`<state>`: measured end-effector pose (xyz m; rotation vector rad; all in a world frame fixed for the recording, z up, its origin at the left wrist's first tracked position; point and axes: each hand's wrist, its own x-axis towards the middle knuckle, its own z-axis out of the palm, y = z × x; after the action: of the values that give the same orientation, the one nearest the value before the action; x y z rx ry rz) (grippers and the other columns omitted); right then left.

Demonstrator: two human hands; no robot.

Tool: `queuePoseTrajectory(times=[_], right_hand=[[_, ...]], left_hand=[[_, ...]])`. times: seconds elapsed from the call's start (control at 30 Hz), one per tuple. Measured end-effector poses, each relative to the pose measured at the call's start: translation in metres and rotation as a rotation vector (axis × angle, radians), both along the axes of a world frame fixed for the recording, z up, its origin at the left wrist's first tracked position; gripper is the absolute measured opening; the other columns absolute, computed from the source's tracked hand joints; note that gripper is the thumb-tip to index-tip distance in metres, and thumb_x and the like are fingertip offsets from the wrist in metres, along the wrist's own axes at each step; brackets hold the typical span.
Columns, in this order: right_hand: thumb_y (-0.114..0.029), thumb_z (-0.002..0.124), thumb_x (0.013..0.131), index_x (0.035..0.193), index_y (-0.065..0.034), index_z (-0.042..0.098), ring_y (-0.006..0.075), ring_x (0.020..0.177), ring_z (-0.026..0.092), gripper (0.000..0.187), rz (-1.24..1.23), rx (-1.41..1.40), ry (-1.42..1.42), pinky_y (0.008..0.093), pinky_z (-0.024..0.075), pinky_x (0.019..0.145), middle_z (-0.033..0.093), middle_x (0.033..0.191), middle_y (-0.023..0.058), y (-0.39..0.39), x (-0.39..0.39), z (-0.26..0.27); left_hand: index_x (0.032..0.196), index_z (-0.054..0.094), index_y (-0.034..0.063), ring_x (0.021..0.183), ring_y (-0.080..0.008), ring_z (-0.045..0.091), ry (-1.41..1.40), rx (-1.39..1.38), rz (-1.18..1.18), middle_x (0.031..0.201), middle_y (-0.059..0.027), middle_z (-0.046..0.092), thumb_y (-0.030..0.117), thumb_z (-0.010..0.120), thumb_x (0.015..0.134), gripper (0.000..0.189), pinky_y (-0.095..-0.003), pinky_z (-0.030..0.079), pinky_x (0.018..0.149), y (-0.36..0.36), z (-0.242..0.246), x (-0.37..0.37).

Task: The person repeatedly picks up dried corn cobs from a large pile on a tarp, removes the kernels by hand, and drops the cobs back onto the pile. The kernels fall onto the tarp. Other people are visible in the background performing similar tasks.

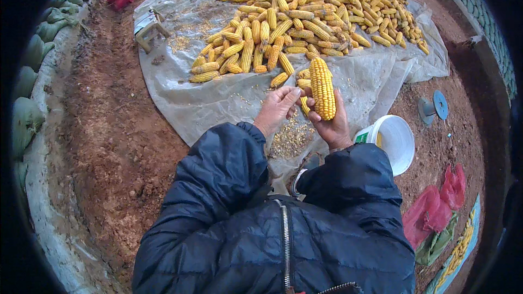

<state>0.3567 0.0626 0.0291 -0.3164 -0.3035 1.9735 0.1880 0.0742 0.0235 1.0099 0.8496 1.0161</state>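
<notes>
My right hand [337, 127] holds a large yellow corn cob [322, 87] upright, fingers and thumb around its lower part. Its kernels are in place in neat rows on the side I see. Just left of the cob is my left hand [280, 106], its fingers curled and the thumb pressed against the index finger. Nothing shows between those fingertips, though something tiny could be hidden there. Beyond both hands a big heap of corn cobs [302, 18] spreads over a translucent plastic sheet [179, 90]. Loose kernels and chaff [291, 139] lie below my hands.
A white bucket [402, 143] with corn inside stands at my right. Nearby are a blue-grey spool [440, 105], red mesh bags [429, 212] and a strip of yellow corn [457, 253]. A small wooden stool [151, 32] sits on the sheet's left. Stuffed sacks [26, 120] line the left edge.
</notes>
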Motion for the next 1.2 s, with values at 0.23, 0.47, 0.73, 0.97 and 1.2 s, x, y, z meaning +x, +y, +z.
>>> queuePoseTrajectory(times=[0.23,0.47,0.73,0.97,1.2], right_hand=[[-0.041,0.031,0.095,0.117,0.0020,0.044,0.0201,0.082,0.056,0.051,-0.048,-0.116,-0.135,0.0286,0.0480,0.060,0.055,0.099,0.0128,0.007,-0.001,-0.009],[-0.048,0.031,0.093,0.116,-0.0016,0.045,0.0177,0.075,0.058,0.054,0.003,-0.046,-0.237,0.0258,0.0466,0.049,0.058,0.097,0.0095,0.008,-0.004,-0.015],[-0.032,0.037,0.095,0.132,-0.0095,0.033,0.0132,0.097,0.050,0.043,-0.118,0.101,-0.617,0.0281,0.0443,0.075,0.048,0.112,0.0027,-0.008,-0.027,-0.010],[-0.039,0.041,0.093,0.118,-0.0034,0.046,0.0168,0.085,0.056,0.044,-0.148,-0.080,-0.390,0.0317,0.0473,0.069,0.057,0.098,0.0074,0.008,-0.018,-0.016],[-0.044,0.034,0.093,0.120,-0.0018,0.042,0.0213,0.081,0.053,0.051,-0.048,0.022,0.062,0.0278,0.0453,0.057,0.052,0.105,0.0144,0.011,0.007,-0.007]], left_hand=[[0.085,0.054,0.0057,0.049,-0.0024,0.039,0.015,0.046,-0.020,0.066,0.0028,0.049,0.032,0.050,0.091,0.027,-0.0167,0.032,0.043,0.002,0.005,0.006],[0.082,0.053,0.0069,0.052,-0.0033,0.041,0.067,0.163,0.022,0.069,0.0027,0.053,0.037,0.049,0.091,0.031,-0.0191,0.035,0.046,-0.001,-0.004,0.004],[0.079,0.052,0.0061,0.063,-0.0362,0.056,0.936,0.541,0.253,0.066,-0.0177,0.054,0.040,0.051,0.087,0.035,-0.0408,0.043,0.053,-0.011,0.003,0.010],[0.076,0.051,0.0056,0.062,-0.0395,0.055,0.761,0.754,0.202,0.066,-0.0186,0.055,0.027,0.050,0.089,0.025,-0.0437,0.041,0.050,-0.017,-0.004,0.010],[0.084,0.056,0.0022,0.069,-0.0082,0.053,0.369,0.340,0.475,0.072,-0.0039,0.059,0.016,0.049,0.090,0.017,-0.0281,0.041,0.053,0.015,-0.018,-0.012]])
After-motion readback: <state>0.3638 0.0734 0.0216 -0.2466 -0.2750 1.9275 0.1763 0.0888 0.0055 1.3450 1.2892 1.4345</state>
